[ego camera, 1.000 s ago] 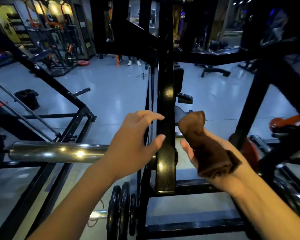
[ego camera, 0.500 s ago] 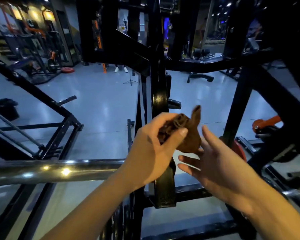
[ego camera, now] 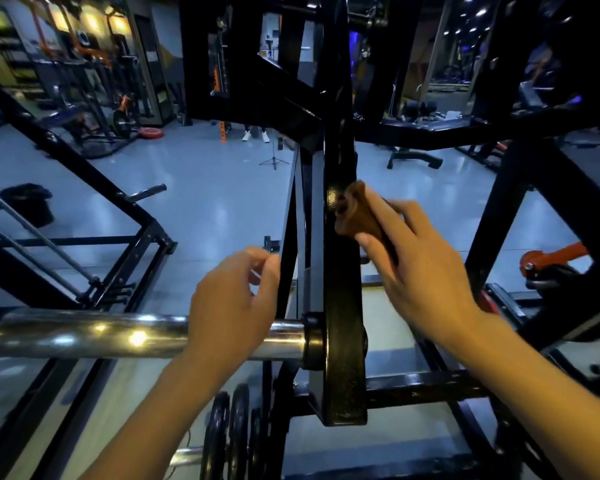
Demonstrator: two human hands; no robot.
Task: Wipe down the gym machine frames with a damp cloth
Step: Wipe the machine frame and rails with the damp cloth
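The setting is a dim gym with a glossy grey floor (ego camera: 205,188) and black machines in the background. The brown cloth (ego camera: 359,216) is pressed against the right side of the black upright bar (ego camera: 342,271) at the centre of the machine frame. The right hand (ego camera: 416,268) holds the cloth, thumb curled at its lower edge and fingers laid across its back; this grip probably keeps the cloth bunched and flat on the metal for a stroke along the bar. The left hand (ego camera: 232,303) hovers just left of the bar, above the chrome sleeve (ego camera: 118,336), fingers loosely curled and holding nothing. The sleeve joins the upright bar at a collar and is likely to obstruct a downward wipe on that side. Stacked weight plates (ego camera: 231,434) stand below. A slanted black strut (ego camera: 496,233) lies near the right hand and limits elbow room.
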